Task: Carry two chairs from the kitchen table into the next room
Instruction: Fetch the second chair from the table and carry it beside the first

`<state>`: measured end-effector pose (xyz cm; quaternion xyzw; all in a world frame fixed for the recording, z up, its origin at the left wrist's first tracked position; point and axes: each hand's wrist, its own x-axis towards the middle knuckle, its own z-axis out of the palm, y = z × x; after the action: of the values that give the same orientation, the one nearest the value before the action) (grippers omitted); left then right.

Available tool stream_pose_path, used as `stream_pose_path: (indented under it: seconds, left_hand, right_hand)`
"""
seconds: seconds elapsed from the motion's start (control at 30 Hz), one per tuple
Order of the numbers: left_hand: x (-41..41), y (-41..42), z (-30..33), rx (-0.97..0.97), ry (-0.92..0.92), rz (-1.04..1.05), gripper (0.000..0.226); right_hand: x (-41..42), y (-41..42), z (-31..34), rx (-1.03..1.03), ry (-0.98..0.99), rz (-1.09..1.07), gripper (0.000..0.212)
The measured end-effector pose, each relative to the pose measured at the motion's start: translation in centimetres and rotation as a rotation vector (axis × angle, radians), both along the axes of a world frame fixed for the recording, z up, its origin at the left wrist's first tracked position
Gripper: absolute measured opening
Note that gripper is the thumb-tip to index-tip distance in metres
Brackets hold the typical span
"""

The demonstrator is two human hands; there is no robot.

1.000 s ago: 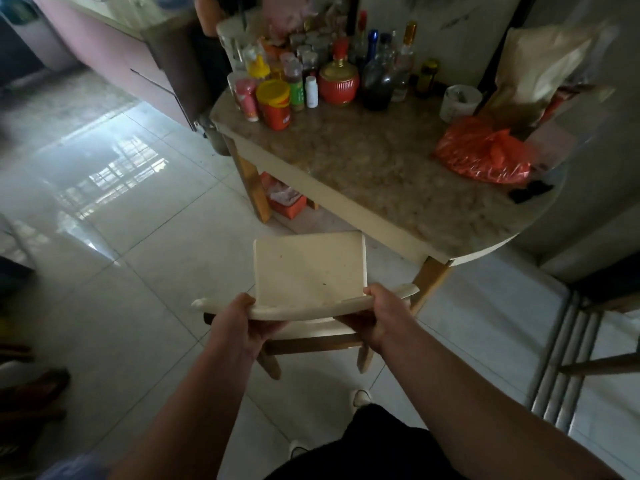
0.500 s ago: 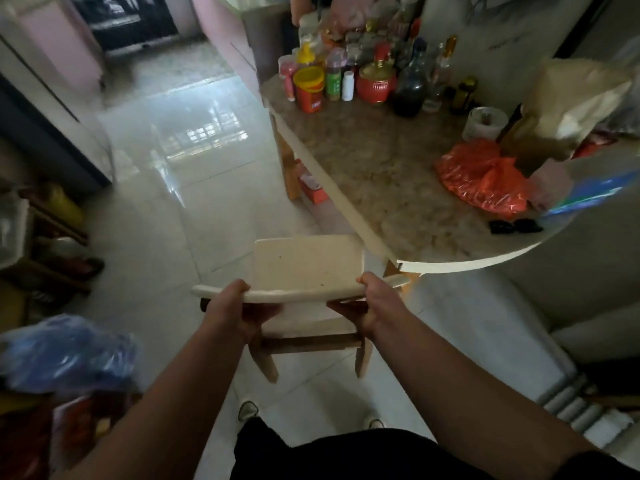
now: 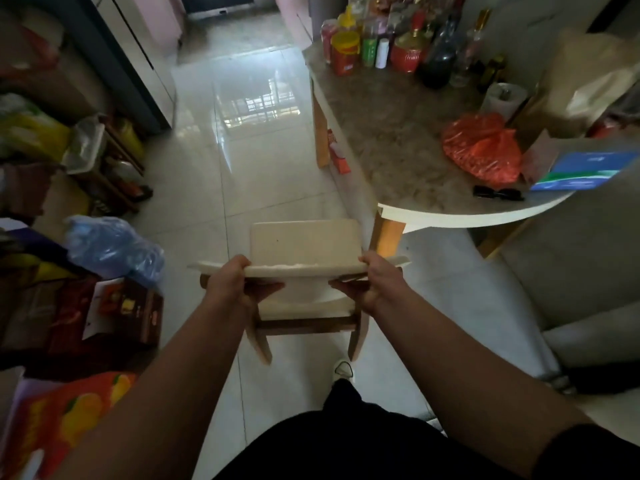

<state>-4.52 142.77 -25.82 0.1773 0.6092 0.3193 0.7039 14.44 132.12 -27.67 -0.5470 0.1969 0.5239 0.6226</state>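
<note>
We stand on a glossy tiled floor (image 3: 263, 161), the marble tabletop (image 3: 391, 140) to our right crowded at its far end with bottles (image 3: 408, 46). We hold a pale chair (image 3: 304, 268) out in front of us, its legs clear of the floor, just left of the tabletop's near corner. Our left hand (image 3: 230, 289) and right hand (image 3: 379, 285) are each closed around the curved backrest, one at either end. A red bag (image 3: 483, 147) lies on the tabletop, sunglasses (image 3: 498, 194) beside it.
</note>
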Motion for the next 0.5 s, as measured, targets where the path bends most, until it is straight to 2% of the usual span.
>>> stream_pose_path:
  seconds: [0.23, 0.4, 0.5]
  left_hand:
    - [-1.6, -13.2, 2.0, 0.007, -0.04, -0.001, 0.011]
    - [-0.5, -23.3, 2.0, 0.014, -0.073, -0.005, 0.01]
    - [0.6, -29.6, 1.3, 0.023, -0.047, 0.018, 0.016]
  right_hand:
    - [-0.9, -13.0, 1.8, 0.046, 0.018, 0.053, 0.023]
    - [0.6, -22.7, 1.9, 0.062, -0.019, 0.034, 0.05]
    - [1.9, -29.1, 1.8, 0.082, -0.04, 0.061, 0.047]
